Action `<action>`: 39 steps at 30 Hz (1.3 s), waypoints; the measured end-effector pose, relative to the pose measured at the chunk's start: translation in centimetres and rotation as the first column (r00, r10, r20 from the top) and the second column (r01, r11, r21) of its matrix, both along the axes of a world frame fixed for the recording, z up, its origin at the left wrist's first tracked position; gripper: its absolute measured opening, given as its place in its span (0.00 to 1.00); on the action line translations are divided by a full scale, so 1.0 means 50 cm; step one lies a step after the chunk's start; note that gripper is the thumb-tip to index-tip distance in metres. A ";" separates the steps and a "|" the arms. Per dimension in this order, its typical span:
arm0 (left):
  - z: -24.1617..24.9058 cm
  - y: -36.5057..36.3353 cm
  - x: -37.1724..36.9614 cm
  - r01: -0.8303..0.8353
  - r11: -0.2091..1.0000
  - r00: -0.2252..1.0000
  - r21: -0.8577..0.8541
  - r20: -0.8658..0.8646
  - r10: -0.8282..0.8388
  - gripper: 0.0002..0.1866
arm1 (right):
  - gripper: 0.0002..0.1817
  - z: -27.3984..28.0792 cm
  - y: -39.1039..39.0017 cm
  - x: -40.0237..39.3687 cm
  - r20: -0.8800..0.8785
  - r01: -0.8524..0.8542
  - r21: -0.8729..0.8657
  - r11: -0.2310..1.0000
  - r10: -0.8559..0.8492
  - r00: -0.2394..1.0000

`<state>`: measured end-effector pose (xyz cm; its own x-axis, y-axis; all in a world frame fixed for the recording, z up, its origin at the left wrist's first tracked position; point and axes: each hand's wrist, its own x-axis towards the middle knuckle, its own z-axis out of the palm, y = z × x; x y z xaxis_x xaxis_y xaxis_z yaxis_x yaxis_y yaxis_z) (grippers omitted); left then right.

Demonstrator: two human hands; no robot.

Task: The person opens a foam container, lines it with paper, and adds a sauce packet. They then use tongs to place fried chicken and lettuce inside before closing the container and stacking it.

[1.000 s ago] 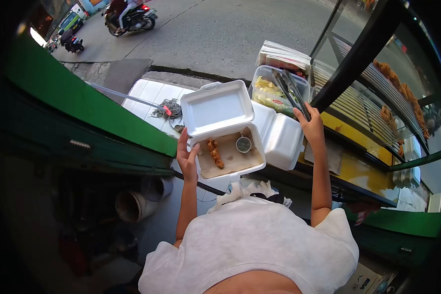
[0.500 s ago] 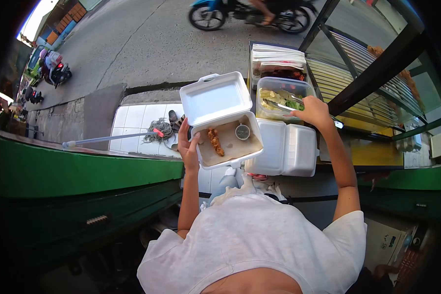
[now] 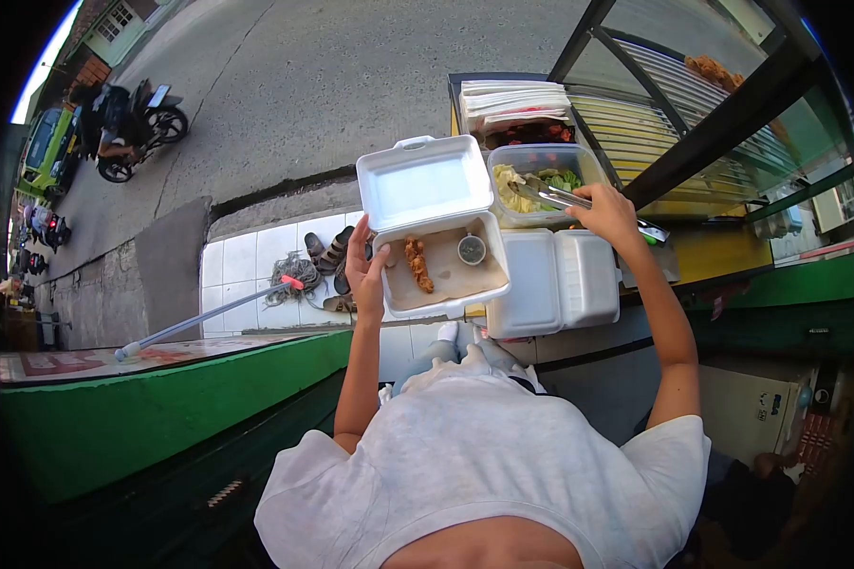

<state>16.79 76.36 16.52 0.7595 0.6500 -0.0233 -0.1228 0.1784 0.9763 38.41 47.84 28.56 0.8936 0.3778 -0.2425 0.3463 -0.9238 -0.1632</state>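
Observation:
My left hand (image 3: 363,275) grips the left side of an open white foam takeout box (image 3: 489,280), thumb over the rim and lid tilted back. Inside, on a brown paper liner, lie a crispy fried piece of food (image 3: 417,265) and a small clear cup of dark sauce (image 3: 471,249). My right hand (image 3: 609,214) is closed around metal tongs (image 3: 562,196). Their tips reach into a clear plastic tub (image 3: 541,219) among pale cabbage-like leaves (image 3: 510,190) and green leaves (image 3: 566,179).
More white foam packaging (image 3: 522,284) lies right of the open box. Behind the tub stands a stack of white paper (image 3: 512,99). A glass display case (image 3: 636,133) borders the right. A pole (image 3: 199,318) crosses on the left, near sandals (image 3: 332,251). A motorbike (image 3: 142,128) is on the road.
The tongs have shifted slightly, tips still among the leaves. The open box stays in my left hand with the same contents. The view has turned slightly, and the near motorbike has left the top.

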 end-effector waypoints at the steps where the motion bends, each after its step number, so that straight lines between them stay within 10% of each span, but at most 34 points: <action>1: 0.000 -0.001 -0.002 0.004 1.000 1.000 0.017 0.003 -0.004 0.31 | 0.20 0.006 -0.006 -0.006 0.001 0.002 -0.001 1.000 -0.002 1.000; 15: 0.024 -0.055 0.005 -0.137 0.991 0.991 0.010 -0.002 0.137 0.30 | 0.21 0.128 -0.080 -0.059 -0.316 0.117 0.518 0.848 0.062 0.947; 39: 0.029 -0.086 0.031 -0.212 0.975 0.977 -0.063 -0.014 0.211 0.31 | 0.23 0.166 -0.022 -0.103 -0.275 -0.122 0.315 0.941 0.214 0.937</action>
